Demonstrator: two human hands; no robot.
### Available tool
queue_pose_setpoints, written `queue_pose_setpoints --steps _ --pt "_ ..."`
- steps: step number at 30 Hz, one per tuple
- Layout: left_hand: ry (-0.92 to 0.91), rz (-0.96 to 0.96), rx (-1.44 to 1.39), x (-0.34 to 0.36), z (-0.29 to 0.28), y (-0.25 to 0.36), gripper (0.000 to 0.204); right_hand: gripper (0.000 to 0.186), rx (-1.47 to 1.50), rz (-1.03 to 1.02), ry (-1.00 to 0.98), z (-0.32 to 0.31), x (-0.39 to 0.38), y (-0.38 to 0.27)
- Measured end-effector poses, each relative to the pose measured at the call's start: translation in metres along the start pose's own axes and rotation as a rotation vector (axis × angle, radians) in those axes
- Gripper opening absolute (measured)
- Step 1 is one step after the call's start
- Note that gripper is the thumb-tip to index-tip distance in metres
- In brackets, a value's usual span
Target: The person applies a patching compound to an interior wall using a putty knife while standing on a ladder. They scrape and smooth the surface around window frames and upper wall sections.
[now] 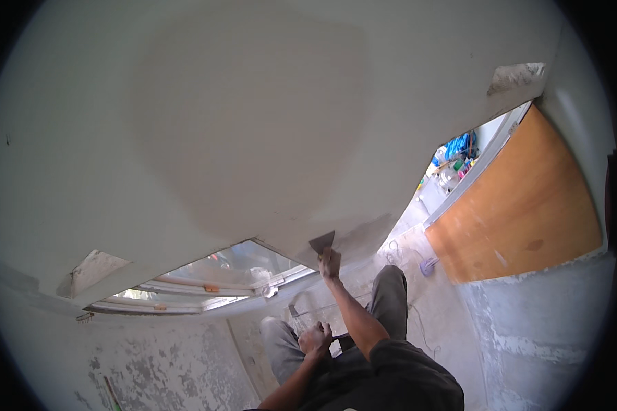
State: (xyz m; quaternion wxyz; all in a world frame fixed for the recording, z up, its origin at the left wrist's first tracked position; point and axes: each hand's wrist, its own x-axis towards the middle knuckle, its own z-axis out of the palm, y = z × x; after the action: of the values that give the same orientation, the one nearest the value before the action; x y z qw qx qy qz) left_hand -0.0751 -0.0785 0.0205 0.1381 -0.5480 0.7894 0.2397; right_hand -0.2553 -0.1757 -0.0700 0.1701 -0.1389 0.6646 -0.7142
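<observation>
My right hand point(330, 263) is raised in front of me, its fingers closed round the handle of a putty knife point(323, 242). The wide grey blade lies at the lower edge of a large pale plastered surface point(253, 137), beside a darker grey smear. Low over my lap, my left hand point(315, 340) is closed in a fist. What it grips, if anything, is hidden by the fingers. A broad, slightly darker patch spreads over the middle of the plastered surface.
A window point(236, 270) with pale frames lies below the surface at left. On the right, an orange-brown wooden door point(528, 205) borders an opening with blue and other coloured items beyond. A purple object point(428, 266) lies near the door's foot. The lower left wall point(164, 363) is patchy.
</observation>
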Motion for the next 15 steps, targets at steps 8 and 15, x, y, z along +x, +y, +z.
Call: queue_pose_setpoints --steps 8,15 --pt "0.110 0.168 -0.515 0.058 0.014 -0.013 0.025 0.063 -0.128 0.137 -0.023 -0.019 -0.016 0.018" --pt "0.052 0.384 -0.719 0.124 -0.039 0.043 0.061 0.064 -0.038 0.056 -0.064 -0.023 -0.003 -0.001"
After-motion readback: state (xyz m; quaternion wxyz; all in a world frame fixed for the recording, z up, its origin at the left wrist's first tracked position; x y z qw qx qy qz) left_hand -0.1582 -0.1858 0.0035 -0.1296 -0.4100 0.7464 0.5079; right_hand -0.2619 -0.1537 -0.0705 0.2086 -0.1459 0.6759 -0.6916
